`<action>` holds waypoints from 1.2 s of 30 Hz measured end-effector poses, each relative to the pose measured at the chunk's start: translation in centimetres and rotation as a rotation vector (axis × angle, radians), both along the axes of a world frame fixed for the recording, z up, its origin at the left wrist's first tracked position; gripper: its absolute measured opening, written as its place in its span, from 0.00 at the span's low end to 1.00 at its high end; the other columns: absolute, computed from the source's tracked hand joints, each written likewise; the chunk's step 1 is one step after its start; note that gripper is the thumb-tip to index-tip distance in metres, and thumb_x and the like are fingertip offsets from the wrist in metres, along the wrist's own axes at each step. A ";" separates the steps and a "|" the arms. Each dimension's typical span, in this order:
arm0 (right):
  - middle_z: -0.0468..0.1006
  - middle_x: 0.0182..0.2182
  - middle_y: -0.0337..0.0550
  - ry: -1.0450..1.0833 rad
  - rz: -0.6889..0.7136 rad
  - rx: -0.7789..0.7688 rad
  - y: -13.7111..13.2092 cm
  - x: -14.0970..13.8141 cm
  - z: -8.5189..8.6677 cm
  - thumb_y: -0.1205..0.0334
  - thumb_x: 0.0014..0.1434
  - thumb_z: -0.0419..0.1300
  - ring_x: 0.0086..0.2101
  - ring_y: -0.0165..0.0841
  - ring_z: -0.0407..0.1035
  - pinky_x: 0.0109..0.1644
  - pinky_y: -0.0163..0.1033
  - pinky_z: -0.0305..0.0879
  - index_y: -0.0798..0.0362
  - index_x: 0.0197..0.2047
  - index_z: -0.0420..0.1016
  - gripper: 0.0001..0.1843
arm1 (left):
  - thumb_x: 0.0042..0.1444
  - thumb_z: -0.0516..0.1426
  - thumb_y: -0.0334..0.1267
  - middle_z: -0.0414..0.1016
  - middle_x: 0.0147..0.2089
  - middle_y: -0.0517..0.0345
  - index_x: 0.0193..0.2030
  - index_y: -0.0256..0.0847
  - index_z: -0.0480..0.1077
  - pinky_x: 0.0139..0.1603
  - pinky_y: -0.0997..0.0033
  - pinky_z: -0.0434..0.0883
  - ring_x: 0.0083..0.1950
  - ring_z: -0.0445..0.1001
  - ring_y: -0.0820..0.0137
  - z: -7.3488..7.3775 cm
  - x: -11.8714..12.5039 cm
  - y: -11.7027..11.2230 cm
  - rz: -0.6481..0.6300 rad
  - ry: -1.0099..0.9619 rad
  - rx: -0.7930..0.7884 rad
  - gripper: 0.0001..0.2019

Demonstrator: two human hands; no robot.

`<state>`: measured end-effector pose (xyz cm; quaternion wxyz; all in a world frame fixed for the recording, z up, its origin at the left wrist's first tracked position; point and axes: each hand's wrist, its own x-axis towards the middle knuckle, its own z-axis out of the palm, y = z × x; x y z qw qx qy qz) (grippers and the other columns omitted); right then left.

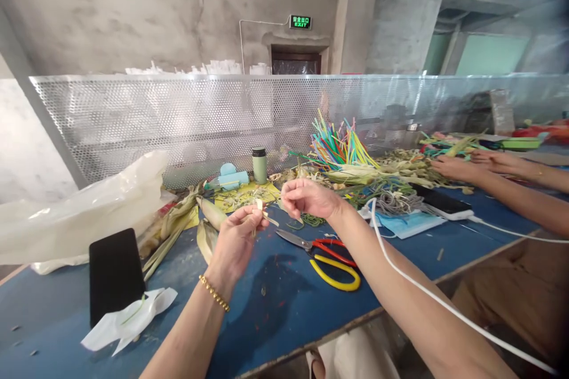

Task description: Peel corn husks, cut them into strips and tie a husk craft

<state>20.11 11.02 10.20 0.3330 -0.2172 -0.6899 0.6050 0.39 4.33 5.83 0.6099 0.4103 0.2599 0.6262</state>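
Observation:
My left hand (237, 237), with a beaded gold bracelet on the wrist, pinches a pale strip of dried husk (270, 219) between thumb and fingertips. To its right, over the blue tabletop, my right hand (309, 198) is raised with its fingers curled together. Whether a thin thread is between those fingers I cannot make out. Below my right hand lie scissors (297, 240) with one red and one yellow handle, blades pointing left. A pale corn husk (212, 213) rests behind my left hand, among longer dry husks (171, 231).
A black tablet (114, 269) and crumpled white paper (137, 314) lie at left. Behind stand a green bottle (259, 166) and colourful pipe cleaners (340, 145). A white cable (413, 284) crosses my right forearm. At right, another person's hands (457, 169) work near a phone (442, 200).

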 end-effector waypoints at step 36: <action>0.82 0.39 0.56 -1.361 -0.743 0.662 6.1 0.8 -5.6 0.68 0.52 0.61 0.40 0.41 0.76 0.37 0.35 0.64 0.57 0.40 0.82 0.13 | 0.39 0.71 0.38 0.73 0.23 0.58 0.29 0.34 0.75 0.26 0.80 0.64 0.24 0.69 0.77 -3.3 -0.2 1.8 -0.061 0.269 -0.100 0.13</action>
